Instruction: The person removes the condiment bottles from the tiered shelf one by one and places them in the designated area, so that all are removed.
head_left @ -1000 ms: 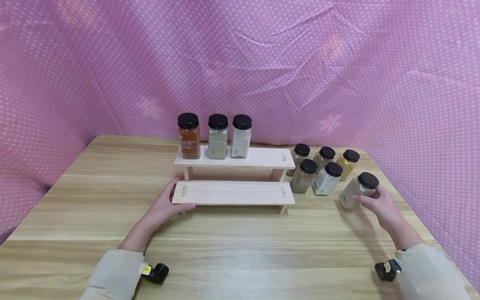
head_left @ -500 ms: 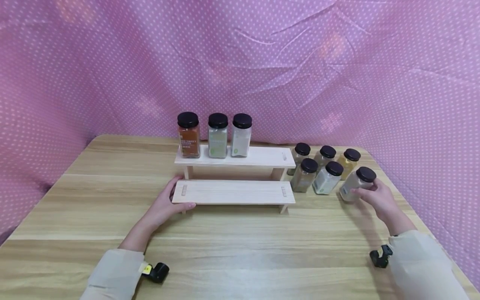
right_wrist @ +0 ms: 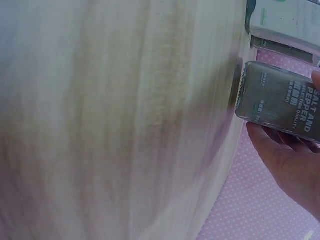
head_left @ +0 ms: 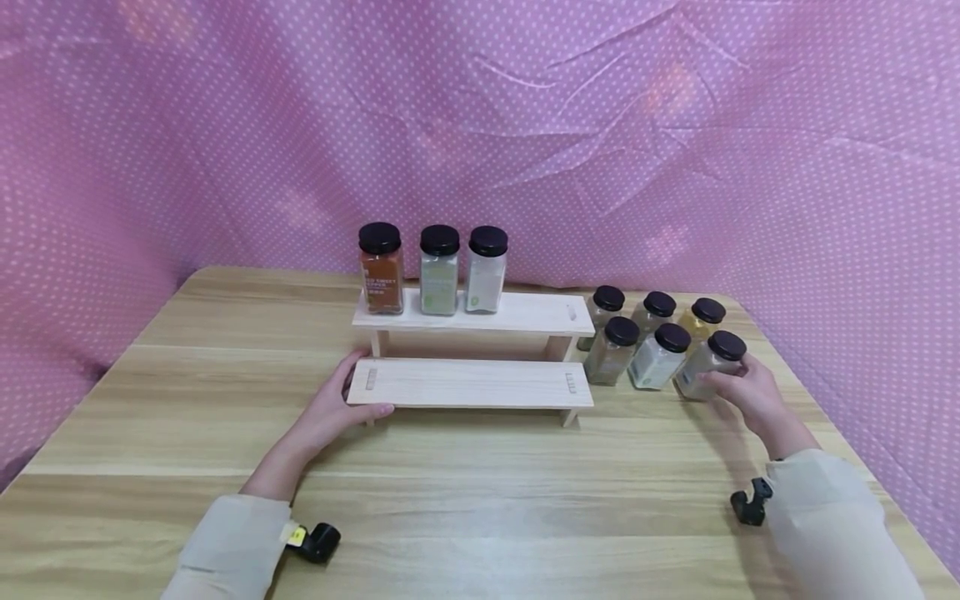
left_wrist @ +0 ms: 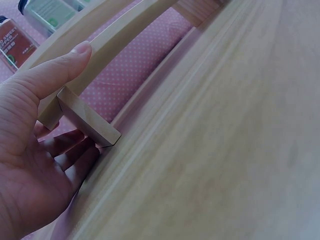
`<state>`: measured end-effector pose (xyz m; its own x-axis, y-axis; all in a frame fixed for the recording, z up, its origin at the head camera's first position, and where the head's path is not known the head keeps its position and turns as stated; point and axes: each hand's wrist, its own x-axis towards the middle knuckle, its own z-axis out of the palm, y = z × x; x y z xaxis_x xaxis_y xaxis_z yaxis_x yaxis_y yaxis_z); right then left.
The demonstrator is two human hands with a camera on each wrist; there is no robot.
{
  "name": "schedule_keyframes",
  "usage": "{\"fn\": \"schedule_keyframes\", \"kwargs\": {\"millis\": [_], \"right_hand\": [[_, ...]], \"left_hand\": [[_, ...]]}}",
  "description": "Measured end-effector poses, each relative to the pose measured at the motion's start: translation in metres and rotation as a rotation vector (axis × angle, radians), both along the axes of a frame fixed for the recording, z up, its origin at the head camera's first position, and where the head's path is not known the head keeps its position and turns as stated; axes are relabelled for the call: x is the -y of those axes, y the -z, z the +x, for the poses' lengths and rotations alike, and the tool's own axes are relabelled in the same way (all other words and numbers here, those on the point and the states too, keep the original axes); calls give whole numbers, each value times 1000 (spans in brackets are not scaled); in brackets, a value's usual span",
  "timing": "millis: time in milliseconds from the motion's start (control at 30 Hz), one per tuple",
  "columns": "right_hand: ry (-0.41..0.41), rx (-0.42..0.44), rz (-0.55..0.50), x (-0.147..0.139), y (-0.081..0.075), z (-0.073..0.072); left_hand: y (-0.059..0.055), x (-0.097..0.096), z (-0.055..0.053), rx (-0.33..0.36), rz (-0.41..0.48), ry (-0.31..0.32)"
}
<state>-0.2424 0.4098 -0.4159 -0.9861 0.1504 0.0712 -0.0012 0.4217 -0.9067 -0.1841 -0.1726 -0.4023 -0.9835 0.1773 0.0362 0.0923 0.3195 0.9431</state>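
My left hand (head_left: pixel 330 406) holds the left end of the lower step of a pale wooden two-tier rack (head_left: pixel 468 383). In the left wrist view the thumb lies along the board's front edge, and the fingers (left_wrist: pixel 75 155) curl beside its leg. On the right, my right hand (head_left: pixel 753 400) grips a black-lidded spice jar (head_left: pixel 705 372) by its sides. Its label reads "salt and pepper" in the right wrist view, where the jar (right_wrist: pixel 275 100) has its base at or very near the table; contact is unclear. A white-labelled jar (head_left: pixel 656 363) stands just left of it.
Three jars stand on the upper step: red sweet pepper (head_left: pixel 382 282), a pale green one (head_left: pixel 438 283) and a whitish one (head_left: pixel 486 282). Right of the rack, several more jars cluster, including a brown one (head_left: pixel 609 360) and a yellow one (head_left: pixel 699 323). A pink dotted cloth (head_left: pixel 480 125) hangs behind.
My right hand has brought the salt and pepper jar leftward and slightly back, close to the clustered jars. The left hand keeps its hold on the rack.
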Motion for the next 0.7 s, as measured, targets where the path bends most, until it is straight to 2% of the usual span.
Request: {"fn": "schedule_keyframes", "kwargs": {"millis": [267,433,567,700], "right_hand": [[-35,-28,-174,0,3,-3],[-29,-34,-216,2,4,-3],[-33,-26,-182,4,3,-3],[-30,-19,-95,9,0,-4]], "left_hand": [[1,1,-1,8,-7,-2],[2,0,-1,11,-7,4],[1,-1,0,11,-12,-4],[0,0,0,8,-10,-9]]}}
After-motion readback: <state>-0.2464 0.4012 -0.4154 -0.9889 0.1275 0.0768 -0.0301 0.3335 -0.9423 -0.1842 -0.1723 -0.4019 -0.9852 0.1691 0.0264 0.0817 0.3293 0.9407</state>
